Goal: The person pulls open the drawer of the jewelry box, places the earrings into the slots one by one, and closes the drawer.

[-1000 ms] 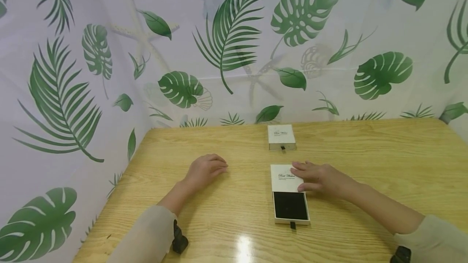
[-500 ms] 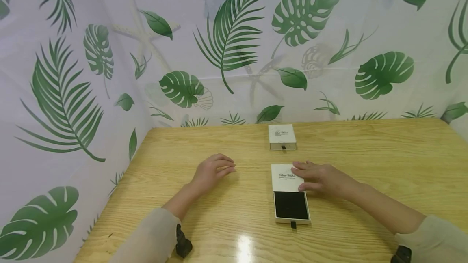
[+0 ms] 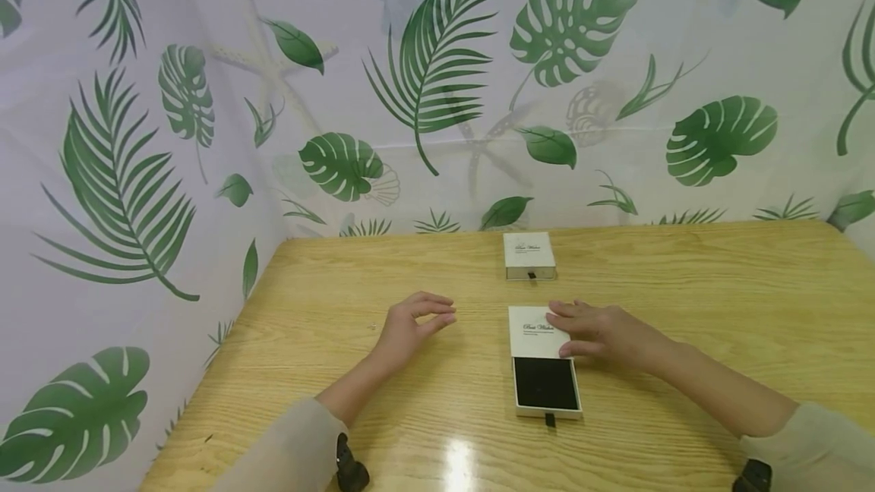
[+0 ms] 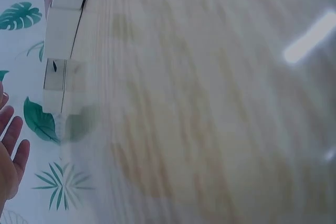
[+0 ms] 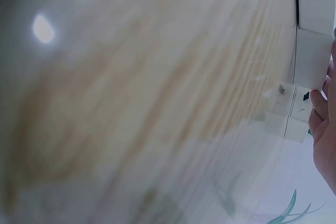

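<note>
A white gift box (image 3: 529, 331) with "Best Wishes" lettering lies on the table in the head view, its drawer (image 3: 547, 384) pulled out toward me. The drawer has a black lining and a short black pull tab (image 3: 550, 421). My right hand (image 3: 601, 332) rests at the right side of the box's cover, fingertips on top and thumb by the near right corner. In the head view my left hand (image 3: 413, 329) hovers left of the box, touching nothing, with loosely bent fingers. Box (image 4: 63, 30) and left hand (image 4: 11, 156) show at the left wrist view's edge.
A second white box (image 3: 529, 250), similarly lettered and with its drawer pushed in, stands farther back on the wood-grain table (image 3: 718, 287). Leaf-patterned cloth (image 3: 437, 97) hangs behind and at the left. A bright reflection lies on the near tabletop.
My left hand has moved right, closer to the box, and its fingers and thumb have spread a little. The right hand and both boxes have stayed in place.
</note>
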The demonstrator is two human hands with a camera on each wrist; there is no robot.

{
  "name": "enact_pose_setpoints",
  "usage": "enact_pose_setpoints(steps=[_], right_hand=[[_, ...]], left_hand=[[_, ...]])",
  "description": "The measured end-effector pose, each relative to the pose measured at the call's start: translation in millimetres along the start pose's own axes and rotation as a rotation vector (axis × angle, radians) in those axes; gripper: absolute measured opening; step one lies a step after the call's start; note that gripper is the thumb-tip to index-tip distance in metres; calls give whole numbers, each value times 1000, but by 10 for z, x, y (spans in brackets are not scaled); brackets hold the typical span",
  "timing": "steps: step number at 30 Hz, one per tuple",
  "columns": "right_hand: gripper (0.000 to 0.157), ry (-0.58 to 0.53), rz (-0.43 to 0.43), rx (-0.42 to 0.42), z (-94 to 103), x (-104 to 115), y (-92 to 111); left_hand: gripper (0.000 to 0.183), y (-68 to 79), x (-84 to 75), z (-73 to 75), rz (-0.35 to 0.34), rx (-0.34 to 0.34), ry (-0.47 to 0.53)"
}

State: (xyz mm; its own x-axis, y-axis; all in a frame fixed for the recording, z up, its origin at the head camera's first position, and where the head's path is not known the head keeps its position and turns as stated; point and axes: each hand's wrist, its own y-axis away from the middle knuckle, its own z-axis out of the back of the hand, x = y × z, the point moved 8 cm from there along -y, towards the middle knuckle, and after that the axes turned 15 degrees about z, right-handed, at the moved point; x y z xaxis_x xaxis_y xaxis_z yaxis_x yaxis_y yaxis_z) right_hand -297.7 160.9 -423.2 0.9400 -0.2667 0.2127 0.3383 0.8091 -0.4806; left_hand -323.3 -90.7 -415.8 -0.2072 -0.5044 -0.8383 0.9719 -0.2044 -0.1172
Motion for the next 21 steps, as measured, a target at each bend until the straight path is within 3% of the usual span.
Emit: enact_pose_setpoints(steps=[7, 13, 21], right_hand=[[52, -7, -10, 11, -3, -2, 3], [52, -3, -9, 10, -2, -7, 5], [52, 5, -30, 18, -24, -23, 23]], left_hand=[[24, 39, 8, -61, 112, -24, 224], [29, 95, -19, -156, 195, -32, 290], [34, 174, -8, -308, 219, -35, 316]])
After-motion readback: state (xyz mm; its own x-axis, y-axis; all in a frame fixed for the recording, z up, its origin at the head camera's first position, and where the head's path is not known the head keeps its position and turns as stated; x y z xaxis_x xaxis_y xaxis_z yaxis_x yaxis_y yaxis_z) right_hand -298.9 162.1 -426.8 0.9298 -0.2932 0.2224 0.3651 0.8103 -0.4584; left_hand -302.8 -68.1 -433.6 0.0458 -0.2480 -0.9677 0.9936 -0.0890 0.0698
